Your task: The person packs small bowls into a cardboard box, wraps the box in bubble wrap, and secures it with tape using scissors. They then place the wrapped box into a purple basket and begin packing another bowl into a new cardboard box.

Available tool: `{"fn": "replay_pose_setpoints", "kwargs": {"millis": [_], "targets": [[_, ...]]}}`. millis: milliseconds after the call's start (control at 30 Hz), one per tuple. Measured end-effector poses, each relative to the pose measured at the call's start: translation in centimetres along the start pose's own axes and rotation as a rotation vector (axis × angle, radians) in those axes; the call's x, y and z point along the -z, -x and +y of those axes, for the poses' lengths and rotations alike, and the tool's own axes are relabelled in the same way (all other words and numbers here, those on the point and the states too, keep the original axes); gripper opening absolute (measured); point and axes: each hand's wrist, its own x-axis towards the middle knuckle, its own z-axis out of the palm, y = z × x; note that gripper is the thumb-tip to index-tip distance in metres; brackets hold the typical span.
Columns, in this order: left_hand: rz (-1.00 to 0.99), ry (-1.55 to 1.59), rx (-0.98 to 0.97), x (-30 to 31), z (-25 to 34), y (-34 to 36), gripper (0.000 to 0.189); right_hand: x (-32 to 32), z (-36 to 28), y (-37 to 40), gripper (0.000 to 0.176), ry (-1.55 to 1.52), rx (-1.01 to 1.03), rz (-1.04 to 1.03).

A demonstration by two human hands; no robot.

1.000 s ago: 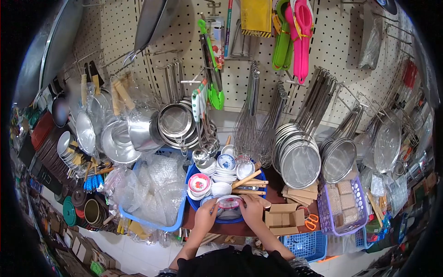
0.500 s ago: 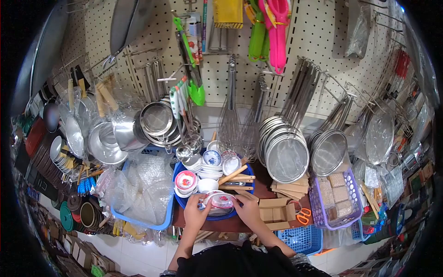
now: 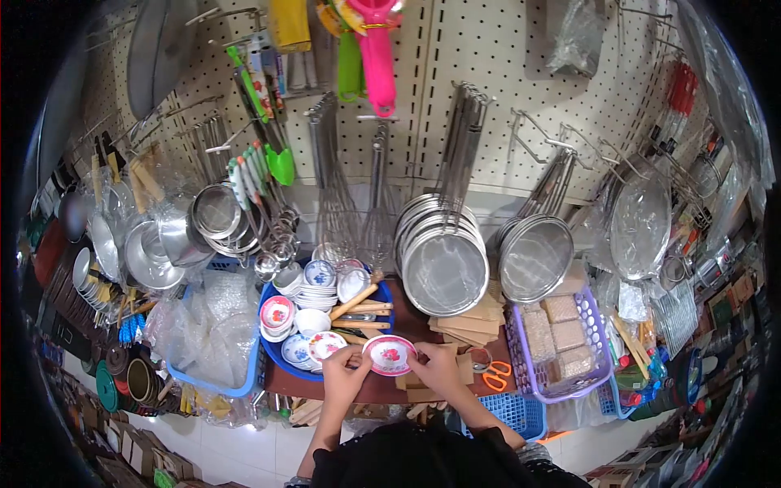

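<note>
A small shallow dish with a pink rim and red flowers on white is held up between my two hands, its inside facing me. My left hand pinches the dish's left edge, while my right hand grips its right edge. Just left of it, a blue basin holds white bowls and dishes. Among these are a pink-rimmed bowl, a flowered dish close to my left fingers, and a blue-patterned dish. Wooden-handled tools lie across the basin's right side.
Strainers and whisks hang from the pegboard ahead. A blue basket with plastic wrap stands left. On the right are a purple basket of packets, orange scissors and cardboard pieces. A blue crate sits lower.
My view has turned right, shifting the scene leftward. Both hands have moved right relative to the basin with the dish, which has tipped from nearly edge-on to show its inside.
</note>
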Motion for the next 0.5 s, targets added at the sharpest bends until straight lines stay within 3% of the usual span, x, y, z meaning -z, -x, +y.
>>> {"fn": "replay_pose_setpoints", "kwargs": {"millis": [267, 467, 500], "targets": [[0.03, -0.154, -0.11, -6.7, 3.1, 2.0, 0.013, 5.5, 4.3, 0.6, 0.018, -0.016, -0.1, 0.024], [-0.01, -0.373, -0.106, -10.6, 0.1, 3.0, 0.013, 6.3, 10.3, 1.3, 0.019, 0.296, 0.025, -0.022], [-0.028, -0.41, -0.033, -10.9, -0.4, 3.3, 0.015, 6.2, 10.8, 1.5, 0.018, 0.346, 0.051, -0.027]]}}
